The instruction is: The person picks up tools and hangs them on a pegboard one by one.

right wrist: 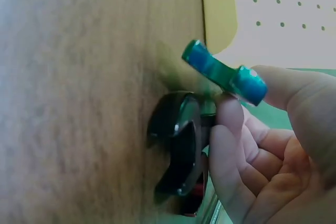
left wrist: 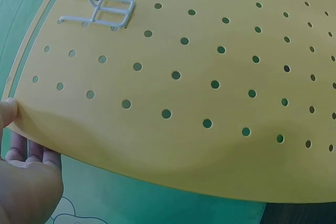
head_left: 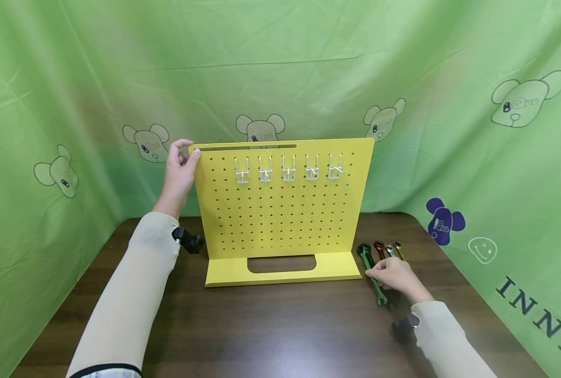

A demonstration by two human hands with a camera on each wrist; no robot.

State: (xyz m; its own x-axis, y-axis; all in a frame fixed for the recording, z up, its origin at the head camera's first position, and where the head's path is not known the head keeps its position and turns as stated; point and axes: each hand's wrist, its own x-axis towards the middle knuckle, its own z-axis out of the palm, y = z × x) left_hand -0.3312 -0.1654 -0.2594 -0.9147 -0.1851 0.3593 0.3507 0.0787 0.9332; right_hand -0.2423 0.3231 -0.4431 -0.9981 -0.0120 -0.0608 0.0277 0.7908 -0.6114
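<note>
My left hand (head_left: 178, 170) grips the top left corner of a yellow pegboard (head_left: 280, 220), thumb in front and fingers behind. Several white wire hooks (head_left: 288, 169) hang in a row across its upper part. To the right of the board, my right hand (head_left: 395, 275) pinches a green wrench (head_left: 374, 283) between thumb and fingers. In the right wrist view, the open end of the green wrench (right wrist: 223, 74) is tilted up off the table. Beneath it lies a black wrench (right wrist: 181, 135). A red wrench (head_left: 379, 248), a silver wrench (head_left: 390, 250) and a gold wrench (head_left: 399, 249) are partly hidden behind my right hand.
The pegboard stands upright on its own yellow base (head_left: 228, 272), which has a cut-out slot. Under everything is a dark brown wooden table (head_left: 271, 325). A green printed curtain (head_left: 308, 73) hangs behind and at both sides of the table.
</note>
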